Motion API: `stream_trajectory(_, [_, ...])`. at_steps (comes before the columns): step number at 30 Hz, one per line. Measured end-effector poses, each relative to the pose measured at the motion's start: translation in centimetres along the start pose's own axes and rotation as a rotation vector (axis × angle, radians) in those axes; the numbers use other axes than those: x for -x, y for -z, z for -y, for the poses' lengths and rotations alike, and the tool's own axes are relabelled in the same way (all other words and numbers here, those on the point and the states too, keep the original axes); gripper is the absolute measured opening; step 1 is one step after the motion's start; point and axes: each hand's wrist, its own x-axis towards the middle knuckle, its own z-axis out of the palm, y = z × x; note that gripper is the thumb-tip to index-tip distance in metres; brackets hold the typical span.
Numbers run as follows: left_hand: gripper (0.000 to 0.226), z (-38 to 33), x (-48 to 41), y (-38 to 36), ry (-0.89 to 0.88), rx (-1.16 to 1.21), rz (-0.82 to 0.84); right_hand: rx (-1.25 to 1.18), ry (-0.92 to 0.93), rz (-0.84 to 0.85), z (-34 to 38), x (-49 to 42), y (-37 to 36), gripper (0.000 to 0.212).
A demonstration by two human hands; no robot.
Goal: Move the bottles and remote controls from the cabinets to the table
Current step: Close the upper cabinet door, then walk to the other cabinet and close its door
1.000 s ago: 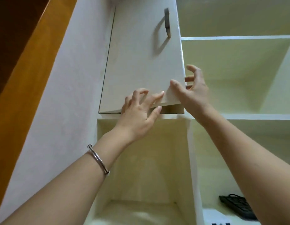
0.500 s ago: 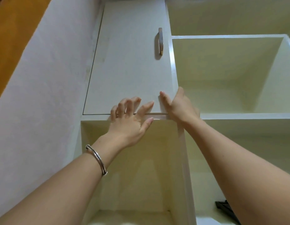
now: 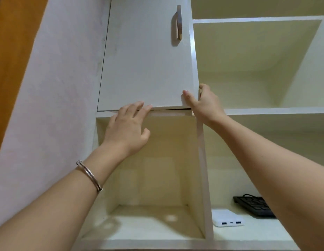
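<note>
My right hand (image 3: 204,105) pinches the lower right corner of the cabinet door (image 3: 146,66), with the thumb flat on its front and the other fingers curled round its right edge. My left hand (image 3: 126,129) is spread and relaxed and holds nothing; its fingertips touch the door's bottom edge. The handle (image 3: 178,22) stands upright near the door's top right. Whatever sits behind the door is hidden. Directly below the door is an open compartment (image 3: 150,178). Below and to the right of the door lie a white power bank (image 3: 227,219) and a black keyboard (image 3: 253,206). A silver bangle (image 3: 89,175) circles my left wrist.
</note>
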Motion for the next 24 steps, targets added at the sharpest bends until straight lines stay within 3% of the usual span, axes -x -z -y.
stream_trajectory(4, [0.048, -0.7, 0.7, 1.7, 0.095, 0.218, 0.035, 0.080, 0.073, -0.129, 0.3, 3.9, 1.2, 0.054])
stream_trajectory(7, [0.026, -2.6, 4.6, 2.6, 0.164, 0.615, -0.005, 0.094, 0.075, -0.148, 0.0, 8.4, 2.8, 0.041])
stream_trajectory(9, [0.008, -4.0, 9.0, 2.6, 0.185, 0.834, 0.062, 0.118, 0.028, -0.122, -0.6, 12.5, 4.1, 0.033])
stream_trajectory(12, [0.005, -5.9, 16.8, 1.4, 0.272, 1.086, 0.287, 0.144, -0.109, -0.041, -2.1, 20.5, 6.7, 0.031])
stream_trajectory(16, [0.016, -9.6, 28.2, 0.4, 0.341, 1.225, 0.615, 0.256, -0.399, 0.126, -5.1, 34.7, 11.7, 0.025])
stream_trajectory(24, [0.024, -17.9, 51.0, 0.3, 0.325, 1.252, 1.543, 0.449, -1.293, 0.212, -3.0, 66.2, 22.3, 0.021])
